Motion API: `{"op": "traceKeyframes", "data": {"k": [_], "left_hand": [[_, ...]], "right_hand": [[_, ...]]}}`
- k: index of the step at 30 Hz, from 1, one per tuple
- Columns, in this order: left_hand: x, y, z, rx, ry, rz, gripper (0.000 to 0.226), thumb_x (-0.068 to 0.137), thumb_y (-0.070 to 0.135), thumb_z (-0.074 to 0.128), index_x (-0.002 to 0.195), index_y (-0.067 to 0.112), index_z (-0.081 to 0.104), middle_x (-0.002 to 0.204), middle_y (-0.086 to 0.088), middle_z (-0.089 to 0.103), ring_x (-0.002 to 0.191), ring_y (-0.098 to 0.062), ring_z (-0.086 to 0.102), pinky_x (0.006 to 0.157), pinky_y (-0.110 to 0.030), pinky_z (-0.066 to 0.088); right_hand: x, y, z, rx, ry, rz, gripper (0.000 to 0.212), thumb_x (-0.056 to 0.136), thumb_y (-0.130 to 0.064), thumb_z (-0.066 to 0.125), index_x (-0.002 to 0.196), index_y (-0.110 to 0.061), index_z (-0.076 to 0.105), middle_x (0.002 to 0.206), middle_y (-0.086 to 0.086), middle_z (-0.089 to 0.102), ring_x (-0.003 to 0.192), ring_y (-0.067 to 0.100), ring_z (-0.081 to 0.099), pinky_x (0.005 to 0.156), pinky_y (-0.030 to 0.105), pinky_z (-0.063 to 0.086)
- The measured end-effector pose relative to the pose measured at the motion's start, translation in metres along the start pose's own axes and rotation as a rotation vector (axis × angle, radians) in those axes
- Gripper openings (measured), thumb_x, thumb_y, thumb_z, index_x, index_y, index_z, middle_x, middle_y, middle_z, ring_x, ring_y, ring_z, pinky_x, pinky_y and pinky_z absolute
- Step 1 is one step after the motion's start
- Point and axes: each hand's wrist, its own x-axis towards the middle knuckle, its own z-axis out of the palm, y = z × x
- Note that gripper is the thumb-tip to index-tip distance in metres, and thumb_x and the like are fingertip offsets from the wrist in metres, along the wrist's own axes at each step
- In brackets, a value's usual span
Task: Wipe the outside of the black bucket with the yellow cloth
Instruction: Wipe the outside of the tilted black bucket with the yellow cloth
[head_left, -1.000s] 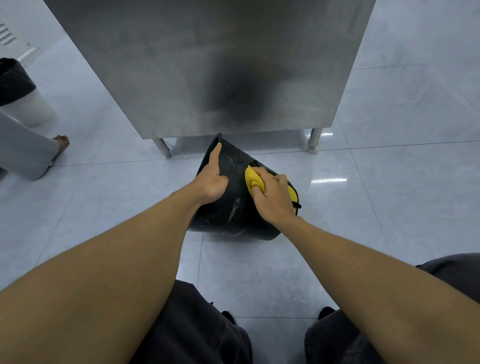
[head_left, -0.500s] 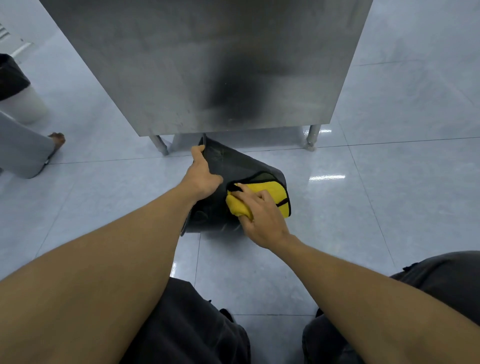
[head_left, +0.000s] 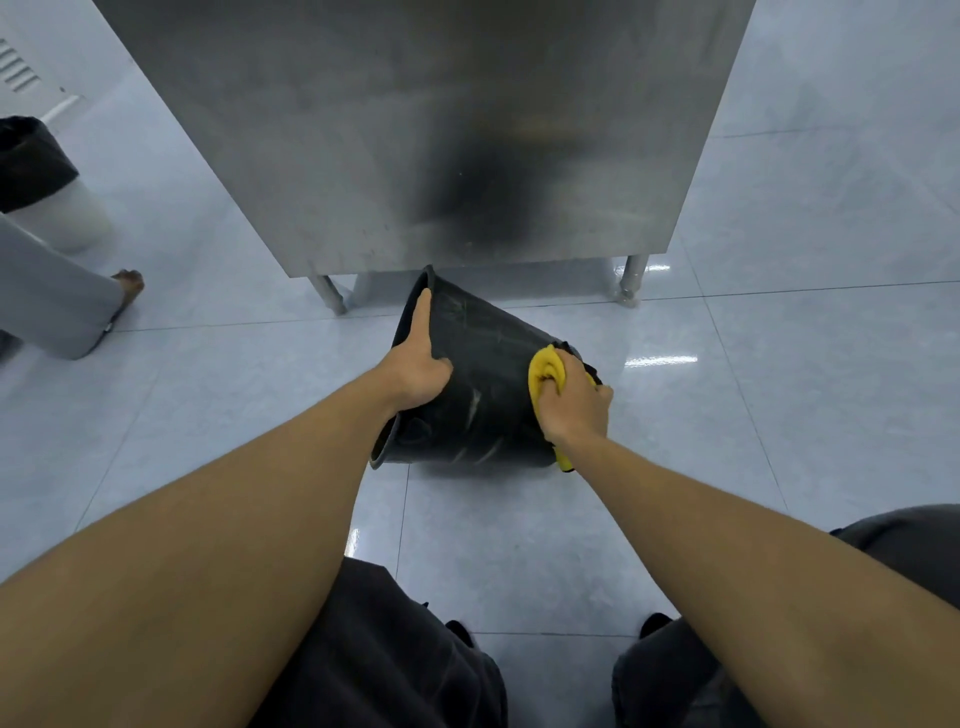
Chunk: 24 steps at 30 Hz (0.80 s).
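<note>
**Black bucket on its side, yellow cloth pressed to its base end**

Head view: a round black plastic bucket (head_left: 483, 395) lies tipped on its side on the pale glossy tiled floor (head_left: 779, 415), in the centre of the frame, its open rim facing left and its base toward the right. Pale scuff marks streak its dark wall. The left hand (head_left: 418, 369) rests on the rim end, fingers curled over the wall and the forefinger stretched straight along the rim toward the top of the frame. The right hand (head_left: 574, 405) is closed in a fist around a bunched yellow cloth (head_left: 545, 370), pressing it against the outside of the bucket near the base; a corner of cloth also shows below the wrist. Just behind the bucket stands a brushed stainless-steel cabinet (head_left: 415, 130) on short metal legs, filling the upper middle of the frame. At the left edge, another person's grey trouser leg (head_left: 52, 296) and foot show. Dark trousers occupy the bottom of the frame.
</note>
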Motion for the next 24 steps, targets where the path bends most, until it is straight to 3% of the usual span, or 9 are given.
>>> {"op": "traceKeyframes", "data": {"k": [2,4,6,10,13,16,18,21,24], "left_hand": [[0.003,0.000,0.001,-0.010,-0.012,-0.010,0.095,0.097,0.004,0.047,0.154,0.042,-0.019,0.085,0.021,0.036,0.071,0.000,0.041,0.073,-0.024,0.048],[0.004,0.004,0.004,-0.051,0.011,-0.030,0.098,0.093,0.003,0.049,0.154,0.043,-0.017,0.083,0.016,0.041,0.075,-0.012,0.053,0.082,-0.037,0.055],[0.007,0.009,0.007,-0.105,0.068,-0.051,0.096,0.090,0.006,0.049,0.155,0.041,-0.012,0.086,0.009,0.048,0.081,-0.024,0.060,0.077,-0.040,0.055],[0.011,0.014,0.008,-0.117,0.143,-0.053,0.090,0.091,0.010,0.049,0.158,0.028,-0.008,0.120,-0.002,0.048,0.103,-0.024,0.055,0.095,-0.040,0.052],[0.010,0.013,0.008,-0.061,0.244,-0.100,0.077,0.091,0.012,0.054,0.153,0.009,0.008,0.141,-0.014,0.039,0.120,-0.031,0.050,0.097,-0.039,0.050],[0.009,0.011,0.006,0.090,0.330,-0.135,0.069,0.091,0.015,0.058,0.148,0.004,0.019,0.147,-0.018,0.026,0.127,-0.037,0.043,0.103,-0.042,0.046],[0.008,0.010,0.002,0.085,0.295,-0.143,0.074,0.093,0.014,0.055,0.154,0.010,0.014,0.144,-0.016,0.034,0.121,-0.038,0.050,0.099,-0.044,0.049],[0.003,0.012,0.001,0.069,0.216,-0.156,0.082,0.096,0.014,0.046,0.159,0.030,-0.005,0.108,-0.001,0.052,0.099,-0.032,0.060,0.090,-0.043,0.053],[0.002,0.018,0.008,0.048,0.228,-0.154,0.082,0.097,0.016,0.042,0.158,0.034,-0.011,0.085,-0.001,0.053,0.086,-0.028,0.061,0.083,-0.043,0.055]], "right_hand": [[-0.007,0.000,0.002,0.051,-0.002,-0.023,0.044,0.103,-0.029,0.044,0.148,-0.032,0.044,0.141,0.008,0.053,0.133,0.033,0.038,0.107,0.048,0.043],[-0.014,-0.008,0.005,0.037,0.000,-0.121,0.046,0.103,-0.030,0.045,0.149,-0.031,0.044,0.146,0.005,0.051,0.136,0.030,0.037,0.110,0.044,0.041],[-0.020,-0.021,0.007,0.005,-0.034,-0.281,0.049,0.102,-0.029,0.048,0.150,-0.031,0.043,0.150,0.000,0.049,0.137,0.026,0.038,0.111,0.039,0.037],[-0.028,-0.048,0.013,0.039,-0.173,-0.579,0.051,0.097,-0.023,0.053,0.147,-0.032,0.048,0.149,-0.003,0.052,0.134,0.021,0.039,0.109,0.036,0.037],[-0.027,-0.046,0.013,-0.078,-0.093,-0.565,0.050,0.098,-0.026,0.052,0.148,-0.036,0.046,0.148,-0.007,0.052,0.132,0.026,0.037,0.108,0.040,0.036],[-0.017,-0.021,0.009,-0.144,-0.085,-0.361,0.051,0.101,-0.027,0.049,0.151,-0.034,0.041,0.154,-0.006,0.046,0.142,0.033,0.030,0.116,0.046,0.030],[-0.011,-0.005,0.009,-0.117,-0.101,-0.240,0.051,0.102,-0.027,0.048,0.151,-0.034,0.039,0.155,-0.006,0.044,0.144,0.036,0.028,0.115,0.048,0.034],[-0.011,-0.004,0.009,-0.036,-0.078,-0.135,0.048,0.102,-0.029,0.048,0.149,-0.035,0.042,0.146,-0.001,0.051,0.140,0.034,0.032,0.109,0.049,0.042],[-0.018,-0.018,0.009,-0.051,-0.047,-0.193,0.050,0.102,-0.028,0.050,0.151,-0.032,0.041,0.148,-0.001,0.050,0.138,0.031,0.035,0.107,0.044,0.041]]}}
